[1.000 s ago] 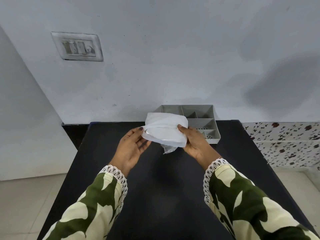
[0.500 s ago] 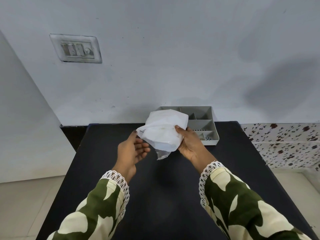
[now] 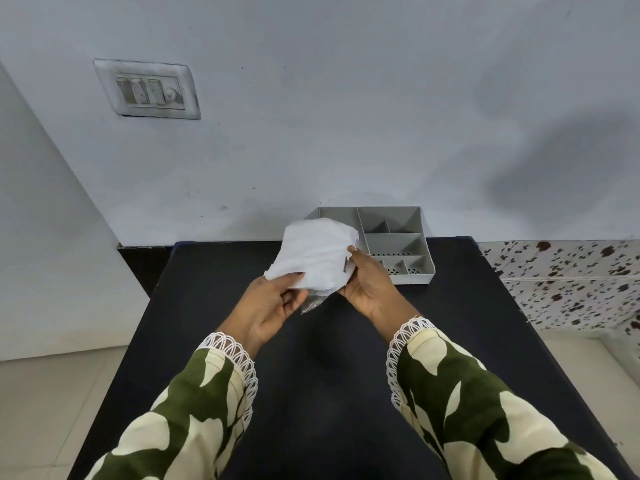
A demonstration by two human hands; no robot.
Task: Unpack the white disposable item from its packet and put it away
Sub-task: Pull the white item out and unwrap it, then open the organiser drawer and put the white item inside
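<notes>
A white folded disposable item [image 3: 317,254] is held in the air above the far half of a black table [image 3: 311,393]. My left hand [image 3: 268,306] pinches its near-left corner between thumb and fingers. My right hand [image 3: 367,284] grips its right edge. A clear plastic packet [image 3: 311,303] hangs crumpled under the item, between both hands. How far the item sits inside the packet cannot be made out.
A grey divided organiser tray [image 3: 415,268] stands at the table's far edge against the wall, just behind my right hand. A switch plate [image 3: 147,89] is on the wall at upper left. Tiled floor lies on both sides of the table.
My left hand, which had let go and hung open half a second ago, has closed on the item's near-left corner. The item has tilted flatter; my right hand kept its grip.
</notes>
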